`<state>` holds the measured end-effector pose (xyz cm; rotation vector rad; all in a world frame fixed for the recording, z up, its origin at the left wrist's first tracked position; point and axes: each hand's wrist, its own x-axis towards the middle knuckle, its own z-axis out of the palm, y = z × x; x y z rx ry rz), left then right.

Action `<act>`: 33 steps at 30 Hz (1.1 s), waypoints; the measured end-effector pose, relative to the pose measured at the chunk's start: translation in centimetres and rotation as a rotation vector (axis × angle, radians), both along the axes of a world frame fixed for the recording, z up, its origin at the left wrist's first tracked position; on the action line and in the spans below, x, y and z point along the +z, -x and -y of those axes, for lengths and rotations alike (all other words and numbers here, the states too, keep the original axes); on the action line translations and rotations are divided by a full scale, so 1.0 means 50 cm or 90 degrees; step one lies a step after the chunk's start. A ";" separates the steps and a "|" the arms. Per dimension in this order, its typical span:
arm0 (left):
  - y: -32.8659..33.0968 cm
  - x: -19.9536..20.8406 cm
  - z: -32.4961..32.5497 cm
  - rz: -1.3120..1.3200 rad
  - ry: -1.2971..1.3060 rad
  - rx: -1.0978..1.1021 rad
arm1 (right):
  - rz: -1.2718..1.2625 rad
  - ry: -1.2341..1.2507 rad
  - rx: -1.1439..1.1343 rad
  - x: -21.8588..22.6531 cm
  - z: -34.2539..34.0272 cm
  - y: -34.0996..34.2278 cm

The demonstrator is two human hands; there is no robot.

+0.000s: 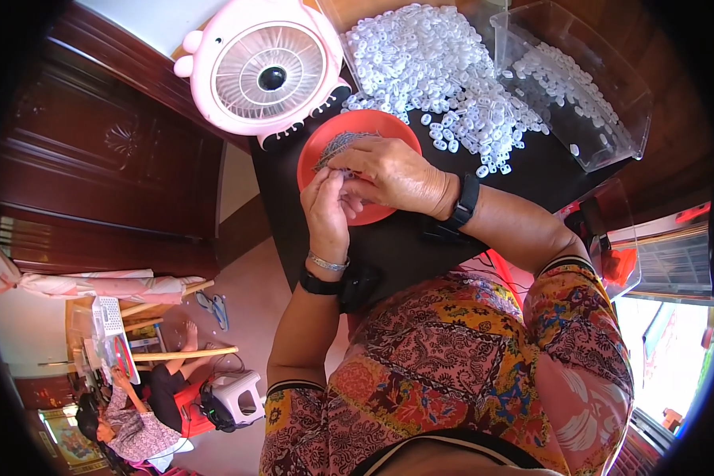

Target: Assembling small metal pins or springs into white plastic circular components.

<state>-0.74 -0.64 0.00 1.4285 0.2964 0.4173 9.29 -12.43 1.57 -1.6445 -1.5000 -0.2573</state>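
Above a red round dish (313, 147) my two hands meet at the fingertips. My left hand (328, 214) is closed, with its thumb and fingers raised towards the other hand. From the right comes my right hand (395, 170), its fingers bent down and pinched together over the left fingertips. Whatever lies between the fingers is too small and too covered to name. A heap of thin grey metal pieces (343, 146) rests in the dish behind my fingers. Beyond it spreads a big pile of small whitish oval plastic pieces (420, 55), each with holes.
A clear plastic bin (619, 135) lies tilted at the right, with more oval pieces inside. The pink animal-shaped fan (250, 111) stands at the dark table's (282, 190) back left. Lower left, another person (139, 424) sits on a red stool beside a white stool (238, 397).
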 end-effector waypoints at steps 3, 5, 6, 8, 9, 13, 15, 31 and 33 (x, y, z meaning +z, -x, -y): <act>0.001 0.004 0.002 0.013 0.021 0.010 | 0.010 0.001 -0.002 0.001 0.001 0.005; 0.001 0.003 0.001 0.019 0.039 0.009 | -0.007 0.006 0.006 0.005 0.002 0.007; 0.001 0.002 0.001 0.019 0.040 0.011 | -0.015 0.000 0.017 0.007 0.003 0.006; 0.002 0.001 0.002 0.017 0.031 0.006 | -0.024 -0.005 0.029 0.010 0.004 0.007; 0.003 0.002 0.003 0.016 0.032 0.006 | -0.026 0.000 0.029 0.011 0.005 0.008; 0.002 0.001 0.004 0.040 0.057 -0.001 | -0.023 0.013 0.022 0.010 0.007 0.006; -0.002 0.000 0.007 0.046 0.058 -0.017 | 0.007 0.016 0.004 0.008 0.009 0.006; 0.022 0.023 0.030 0.103 -0.086 0.068 | 0.217 -0.133 -0.194 0.150 0.098 0.023; 0.022 0.026 0.029 0.104 -0.076 0.074 | 0.243 -0.201 -0.269 0.206 0.157 0.009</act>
